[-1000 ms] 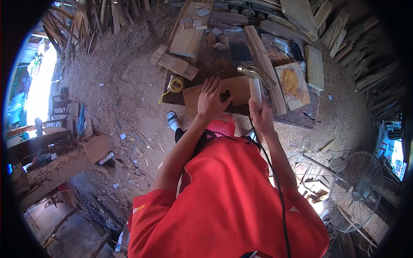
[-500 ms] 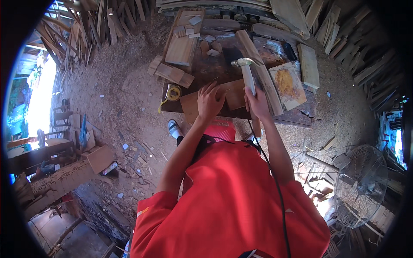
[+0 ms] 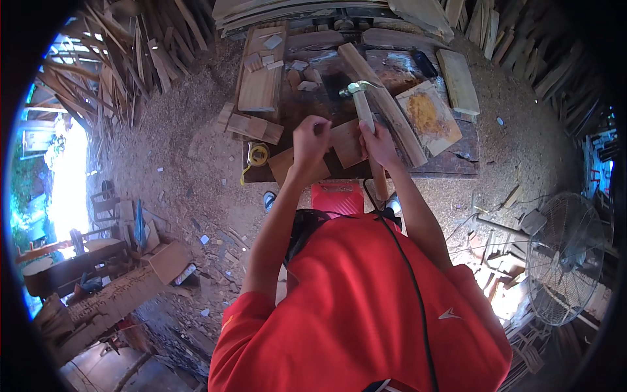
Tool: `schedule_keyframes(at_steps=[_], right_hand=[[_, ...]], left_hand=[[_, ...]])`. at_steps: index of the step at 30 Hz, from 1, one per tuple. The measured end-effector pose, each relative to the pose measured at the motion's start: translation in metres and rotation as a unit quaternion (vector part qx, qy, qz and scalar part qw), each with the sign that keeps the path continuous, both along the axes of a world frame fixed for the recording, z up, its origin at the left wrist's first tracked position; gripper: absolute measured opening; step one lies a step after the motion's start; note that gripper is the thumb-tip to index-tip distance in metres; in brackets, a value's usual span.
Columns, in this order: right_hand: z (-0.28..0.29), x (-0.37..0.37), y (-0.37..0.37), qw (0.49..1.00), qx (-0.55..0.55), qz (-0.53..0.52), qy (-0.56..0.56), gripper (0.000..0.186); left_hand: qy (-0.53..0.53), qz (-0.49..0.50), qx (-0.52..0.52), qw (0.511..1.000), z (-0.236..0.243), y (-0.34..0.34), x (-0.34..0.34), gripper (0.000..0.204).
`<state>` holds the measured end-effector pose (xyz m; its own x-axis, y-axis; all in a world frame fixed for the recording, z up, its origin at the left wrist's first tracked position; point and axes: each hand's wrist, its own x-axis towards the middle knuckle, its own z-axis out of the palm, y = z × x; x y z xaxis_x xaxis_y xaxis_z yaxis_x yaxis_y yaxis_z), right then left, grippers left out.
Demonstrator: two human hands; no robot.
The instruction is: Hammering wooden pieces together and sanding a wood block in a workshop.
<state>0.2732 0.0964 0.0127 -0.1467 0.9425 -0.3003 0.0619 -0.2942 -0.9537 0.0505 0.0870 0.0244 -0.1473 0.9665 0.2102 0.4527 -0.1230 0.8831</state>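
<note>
My right hand (image 3: 381, 145) is wrapped round the wooden handle of a hammer (image 3: 361, 108), its metal head up over the workbench and its handle end toward me. My left hand (image 3: 311, 139) is closed, fingers curled inward, above a flat brown board (image 3: 282, 163) at the bench's near edge. Whatever those fingers pinch is hidden or too small to name. A second brown board piece (image 3: 347, 145) lies between my two hands, with a dark gap beside the first. Left of my left hand sits a yellow tape measure (image 3: 258, 154).
The dark workbench (image 3: 450, 171) carries a long wood strip (image 3: 392, 111), a stained square board (image 3: 428, 121), a thick plank (image 3: 458, 81) and small wood blocks (image 3: 307, 85). A pink stool (image 3: 337, 197) stands before me. A fan (image 3: 565, 258) stands at right.
My left hand has risen slightly and its fingers have curled in from a looser spread. The hammer in my right hand has shifted a little left. The whole view has also moved slightly.
</note>
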Motion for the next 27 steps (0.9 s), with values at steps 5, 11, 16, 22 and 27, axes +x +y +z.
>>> schedule_keyframes(at_steps=[5,11,16,22,27], right_hand=[[0.003,-0.004,0.0,1.0,0.008,0.009,0.015,0.044],[0.0,-0.003,0.0,1.0,0.003,0.009,-0.004,0.043],[-0.003,-0.003,0.001,1.0,0.005,0.009,-0.006,0.043],[-0.002,-0.003,0.001,1.0,0.005,0.008,-0.004,0.041],[-0.003,-0.004,0.001,1.0,0.008,0.01,-0.014,0.041]], left_hand=[[-0.145,0.049,-0.03,0.988,-0.019,-0.012,-0.021,0.015],[-0.083,-0.006,-0.073,0.994,-0.023,-0.028,-0.024,0.022],[-0.072,0.005,-0.039,0.997,-0.024,-0.037,-0.017,0.016],[-0.064,-0.005,-0.015,0.998,-0.03,-0.039,-0.014,0.016],[-0.033,0.028,0.006,0.999,-0.036,-0.039,-0.008,0.015]])
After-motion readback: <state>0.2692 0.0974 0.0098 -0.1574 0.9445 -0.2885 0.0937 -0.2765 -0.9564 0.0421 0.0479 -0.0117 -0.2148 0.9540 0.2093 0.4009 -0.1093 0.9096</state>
